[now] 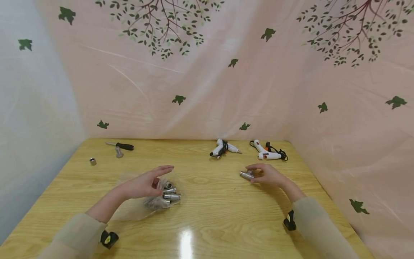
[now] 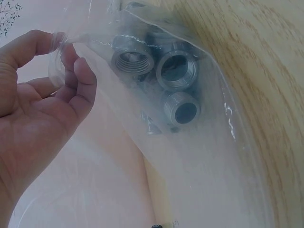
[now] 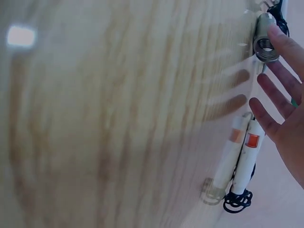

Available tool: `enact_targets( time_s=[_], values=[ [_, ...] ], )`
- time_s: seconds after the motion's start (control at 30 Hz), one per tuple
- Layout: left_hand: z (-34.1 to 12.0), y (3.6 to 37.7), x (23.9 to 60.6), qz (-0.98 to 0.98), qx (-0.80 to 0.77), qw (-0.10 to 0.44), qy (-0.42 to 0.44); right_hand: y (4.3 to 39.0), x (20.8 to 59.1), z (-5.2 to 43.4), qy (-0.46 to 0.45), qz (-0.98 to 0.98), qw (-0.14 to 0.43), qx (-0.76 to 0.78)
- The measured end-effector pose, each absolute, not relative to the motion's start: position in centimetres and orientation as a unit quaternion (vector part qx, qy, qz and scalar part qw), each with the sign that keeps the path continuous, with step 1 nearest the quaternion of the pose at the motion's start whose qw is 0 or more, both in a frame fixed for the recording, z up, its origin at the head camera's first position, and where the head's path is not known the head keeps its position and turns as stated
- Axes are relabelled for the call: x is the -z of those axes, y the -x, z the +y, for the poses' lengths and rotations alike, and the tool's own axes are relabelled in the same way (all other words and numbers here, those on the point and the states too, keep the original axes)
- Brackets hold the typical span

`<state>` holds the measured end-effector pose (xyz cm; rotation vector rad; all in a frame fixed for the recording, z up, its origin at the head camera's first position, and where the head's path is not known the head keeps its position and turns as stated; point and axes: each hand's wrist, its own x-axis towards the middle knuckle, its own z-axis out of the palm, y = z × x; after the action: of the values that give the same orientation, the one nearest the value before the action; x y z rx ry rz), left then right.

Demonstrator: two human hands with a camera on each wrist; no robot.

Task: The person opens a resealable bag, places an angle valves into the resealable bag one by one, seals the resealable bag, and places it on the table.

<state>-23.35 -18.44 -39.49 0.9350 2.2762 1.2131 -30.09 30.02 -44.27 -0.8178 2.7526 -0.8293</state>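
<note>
A glossy pale wooden table (image 1: 207, 223) fills the foreground, a bright lamp glare at 6 o'clock. Pink sheeting (image 1: 207, 90) printed with branches and green leaves hangs from 10 to 3 o'clock; at 9 o'clock it looks whitish, possibly backlit.

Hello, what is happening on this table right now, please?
A person sits at a wooden table. The left hand pinches the edge of a clear plastic bag that holds several threaded metal fittings. The right hand holds one separate metal fitting at its fingertips, just above the table. Two white glue guns, a screwdriver and two small metal pieces lie farther back.
</note>
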Motion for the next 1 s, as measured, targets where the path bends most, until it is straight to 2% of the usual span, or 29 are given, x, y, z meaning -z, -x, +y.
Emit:
enact_targets(
  time_s=[0.5,1.0],
  values=[
    [-18.5,23.3,39.4,0.821,-0.425,0.198,-0.326,30.9,43.9,29.2,0.277,0.927,0.076,0.242],
    [-18.6,23.3,39.4,0.812,-0.436,0.205,-0.328,29.0,39.7,24.6,0.316,0.915,0.054,0.244]
  ],
)
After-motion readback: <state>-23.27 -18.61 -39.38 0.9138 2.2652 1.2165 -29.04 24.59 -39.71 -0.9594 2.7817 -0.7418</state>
